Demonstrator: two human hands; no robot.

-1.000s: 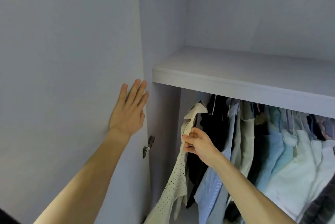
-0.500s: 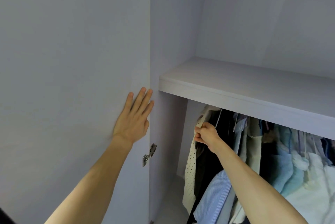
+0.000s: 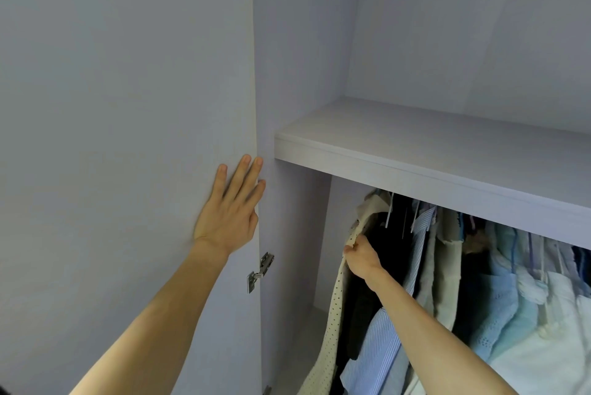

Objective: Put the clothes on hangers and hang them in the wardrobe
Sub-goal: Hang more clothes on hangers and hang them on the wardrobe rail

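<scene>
No text, label, brand, number or sign can be read. Nothing legible is found on the wardrobe door at 9 o'clock or on the shelf at 3 o'clock. Only a pattern of dark dots, with no lettering, is seen on the cream dotted garment at 5 o'clock. No tags can be made out on the hanging clothes at 4 o'clock. Any stamp on the metal hinge at 6 o'clock is too small to be told.
</scene>
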